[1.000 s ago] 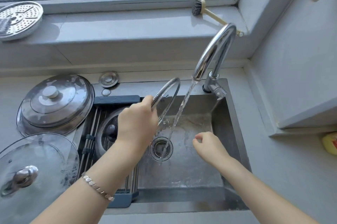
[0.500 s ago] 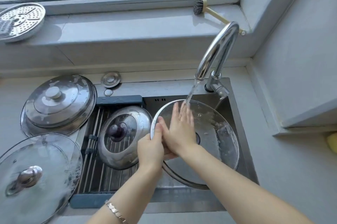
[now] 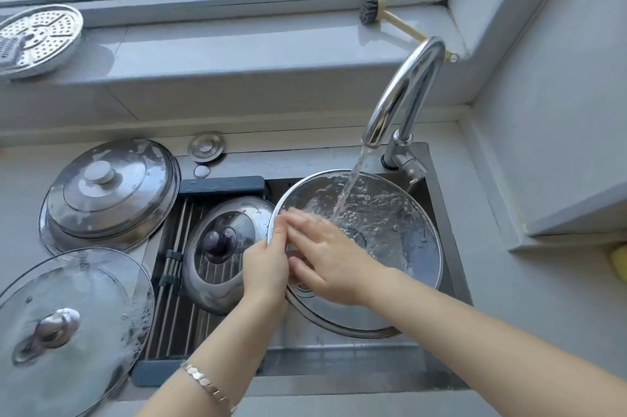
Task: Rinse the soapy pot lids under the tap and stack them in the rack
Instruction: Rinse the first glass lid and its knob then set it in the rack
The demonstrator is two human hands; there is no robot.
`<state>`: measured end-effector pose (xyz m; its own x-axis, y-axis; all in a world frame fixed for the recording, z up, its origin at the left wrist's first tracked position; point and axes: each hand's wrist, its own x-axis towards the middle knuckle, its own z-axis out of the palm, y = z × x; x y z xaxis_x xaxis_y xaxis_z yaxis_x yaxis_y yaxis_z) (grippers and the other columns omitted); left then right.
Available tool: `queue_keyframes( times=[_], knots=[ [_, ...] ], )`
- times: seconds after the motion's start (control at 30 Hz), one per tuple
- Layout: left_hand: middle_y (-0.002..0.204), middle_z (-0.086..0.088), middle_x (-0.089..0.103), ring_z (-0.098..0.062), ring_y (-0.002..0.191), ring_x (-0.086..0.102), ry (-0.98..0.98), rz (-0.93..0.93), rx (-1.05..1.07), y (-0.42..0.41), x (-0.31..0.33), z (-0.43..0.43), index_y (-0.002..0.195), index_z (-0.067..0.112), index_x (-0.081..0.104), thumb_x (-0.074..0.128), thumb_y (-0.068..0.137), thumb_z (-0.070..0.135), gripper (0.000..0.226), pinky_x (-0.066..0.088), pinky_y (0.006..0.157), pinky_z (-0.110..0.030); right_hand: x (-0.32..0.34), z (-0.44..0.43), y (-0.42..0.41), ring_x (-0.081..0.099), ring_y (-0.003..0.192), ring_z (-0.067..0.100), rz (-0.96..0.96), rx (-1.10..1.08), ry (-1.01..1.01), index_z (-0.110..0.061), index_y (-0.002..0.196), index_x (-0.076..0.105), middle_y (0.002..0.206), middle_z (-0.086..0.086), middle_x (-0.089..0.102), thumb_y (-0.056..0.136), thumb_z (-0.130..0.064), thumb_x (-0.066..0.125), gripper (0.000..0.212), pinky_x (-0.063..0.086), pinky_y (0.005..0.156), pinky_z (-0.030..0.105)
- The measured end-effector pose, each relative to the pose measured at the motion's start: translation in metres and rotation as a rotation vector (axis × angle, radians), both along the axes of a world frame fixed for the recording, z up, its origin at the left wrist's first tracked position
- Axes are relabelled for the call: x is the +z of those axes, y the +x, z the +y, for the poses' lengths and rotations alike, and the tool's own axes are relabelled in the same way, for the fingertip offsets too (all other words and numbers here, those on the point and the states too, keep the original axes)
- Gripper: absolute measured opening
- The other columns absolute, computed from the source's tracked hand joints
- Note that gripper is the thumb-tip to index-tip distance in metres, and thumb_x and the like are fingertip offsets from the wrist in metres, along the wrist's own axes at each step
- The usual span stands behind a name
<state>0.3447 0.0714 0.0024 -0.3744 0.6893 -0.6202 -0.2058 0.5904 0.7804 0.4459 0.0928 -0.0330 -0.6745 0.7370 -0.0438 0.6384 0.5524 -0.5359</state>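
The glass lid sits tilted in the sink, hollow side up as far as I can tell. It is directly under the tap, whose water strikes its upper half and spreads across it.

The left hand grips the lid's left rim, with the thumb along the edge and the fingers curled underneath, and bears its weight. The right hand lies flat on the inner face near that same edge, fingers straight and blurred, holding nothing. I judge it to be rubbing suds off in the flow.

The rack spans the sink's left part, immediately left of the glass lid, so the left hand is between lid and rack. It is the nearer hand and already has the rim, so the transfer looks like a short carry leftward. 1 steel lid lies knob-up in the rack, just beside the glass lid's rim. The free bars are towards the person.

On the tabletop left of the rack, 2 lids wait with suds on them: a large steel lid and a second glass lid.
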Motion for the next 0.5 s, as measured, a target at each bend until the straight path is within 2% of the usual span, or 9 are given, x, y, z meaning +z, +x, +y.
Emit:
queue_keyframes(
  times=[0.07,0.13,0.2,0.27,0.33,0.4,0.47,0.5],
  knots=[
    [0.060,-0.009,0.067,-0.015,0.041,0.062,-0.016,-0.020,-0.014,-0.003,-0.002,-0.003,0.086,0.002,0.066,0.051,0.093,0.038,0.040,0.048,0.036,-0.022,-0.001,0.003,0.006,0.018,0.143,0.021,-0.007,0.064,0.035,-0.009,0.144,0.029,0.153,0.007,0.026,0.087,-0.045,0.021,0.068,0.007,0.118,0.033],
    [0.071,-0.022,0.069,-0.026,0.050,0.066,-0.037,-0.058,-0.054,-0.003,-0.004,-0.006,0.092,-0.002,0.065,0.051,0.092,0.041,0.046,0.053,0.042,-0.029,-0.006,0.018,0.014,0.029,0.139,0.027,-0.035,-0.092,0.060,-0.012,0.141,0.037,0.147,0.009,0.035,0.086,-0.048,0.020,0.068,0.019,0.116,0.043],
    [0.081,-0.031,0.069,-0.033,0.062,0.066,-0.042,-0.054,-0.077,-0.001,-0.005,-0.007,0.091,-0.002,0.065,0.050,0.092,0.044,0.049,0.053,0.052,-0.035,-0.007,0.022,0.016,0.031,0.135,0.029,-0.042,-0.219,0.019,-0.013,0.139,0.040,0.143,0.010,0.037,0.084,-0.047,0.018,0.068,0.024,0.113,0.047],
    [0.072,-0.025,0.069,-0.030,0.053,0.066,-0.025,-0.057,-0.047,0.000,-0.005,-0.007,0.085,0.001,0.065,0.051,0.093,0.040,0.042,0.053,0.045,-0.033,-0.008,0.012,0.008,0.038,0.131,0.032,0.028,-0.122,0.015,-0.004,0.133,0.047,0.138,0.015,0.045,0.086,-0.036,0.026,0.060,0.030,0.111,0.047],
    [0.066,-0.019,0.069,-0.025,0.045,0.066,-0.009,-0.055,-0.035,-0.002,-0.002,-0.006,0.086,0.000,0.065,0.051,0.093,0.036,0.039,0.052,0.037,-0.030,-0.012,0.006,0.006,0.045,0.127,0.032,0.037,0.011,0.112,-0.001,0.129,0.051,0.134,0.016,0.051,0.087,-0.031,0.034,0.055,0.035,0.106,0.044],
    [0.058,-0.016,0.068,-0.024,0.043,0.065,0.017,-0.041,-0.071,-0.003,0.001,-0.005,0.087,-0.003,0.064,0.051,0.094,0.034,0.040,0.051,0.035,-0.028,-0.010,0.015,0.015,0.033,0.137,0.026,-0.019,-0.049,0.173,-0.009,0.140,0.038,0.146,0.011,0.038,0.090,-0.042,0.032,0.060,0.023,0.112,0.040],
    [0.057,-0.018,0.066,-0.025,0.043,0.065,0.047,-0.005,-0.101,-0.003,0.003,-0.003,0.086,-0.004,0.060,0.052,0.093,0.034,0.040,0.053,0.038,-0.029,-0.013,0.027,0.031,0.015,0.142,0.020,-0.109,-0.296,0.045,-0.014,0.147,0.019,0.153,0.003,0.019,0.095,-0.045,0.029,0.061,0.009,0.116,0.033],
    [0.060,-0.021,0.066,-0.026,0.046,0.066,0.070,0.041,-0.105,-0.005,0.004,-0.001,0.084,-0.001,0.058,0.053,0.093,0.036,0.039,0.054,0.042,-0.031,-0.018,0.029,0.040,0.016,0.141,0.020,-0.146,-0.409,-0.003,-0.013,0.147,0.020,0.152,0.003,0.020,0.096,-0.041,0.033,0.059,0.009,0.116,0.032]
  ],
)
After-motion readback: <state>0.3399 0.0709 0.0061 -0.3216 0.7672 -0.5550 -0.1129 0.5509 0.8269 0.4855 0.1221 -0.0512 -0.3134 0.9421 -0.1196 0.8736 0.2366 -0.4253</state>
